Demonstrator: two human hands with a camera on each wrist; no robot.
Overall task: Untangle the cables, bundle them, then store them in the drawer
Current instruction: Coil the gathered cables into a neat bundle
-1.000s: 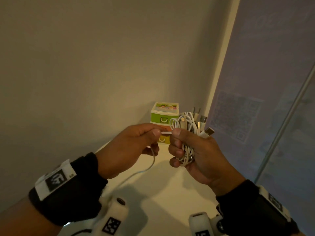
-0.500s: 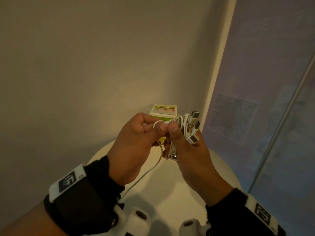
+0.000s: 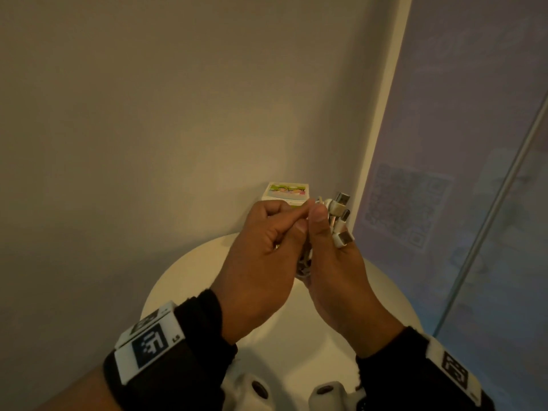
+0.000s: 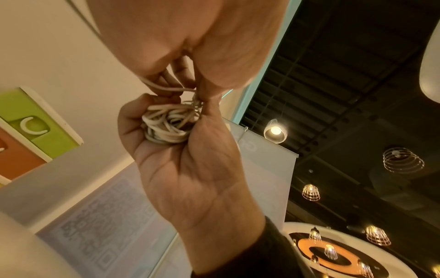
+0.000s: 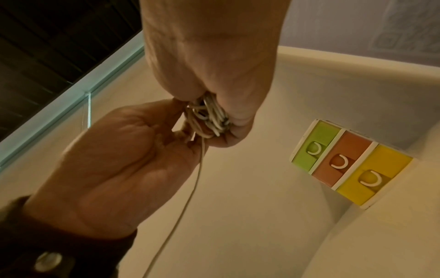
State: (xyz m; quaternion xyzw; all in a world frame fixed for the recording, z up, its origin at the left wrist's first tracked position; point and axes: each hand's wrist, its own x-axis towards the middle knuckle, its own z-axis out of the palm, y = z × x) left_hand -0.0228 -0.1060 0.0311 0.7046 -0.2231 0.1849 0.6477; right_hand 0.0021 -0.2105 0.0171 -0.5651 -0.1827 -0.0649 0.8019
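Your right hand (image 3: 332, 262) has its grip wrapped around the coiled cables (image 4: 166, 124), held up above the bench (image 3: 184, 280); your left hand (image 3: 261, 262) pinches a loose strand (image 5: 190, 197), drawers (image 5: 350, 163) shut behind.

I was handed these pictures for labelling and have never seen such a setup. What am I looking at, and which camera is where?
No machine here: a person works with bare hands, wearing one camera on the head and one on each wrist. The head view looks down at both hands over a round white table. The right hand grips a coiled bundle of white cables, plugs sticking out on top. The left hand pinches a loose cable strand that hangs down from the bundle. The wrist views look up along each palm. Behind stands a small drawer box with green, orange and yellow drawers, all closed.
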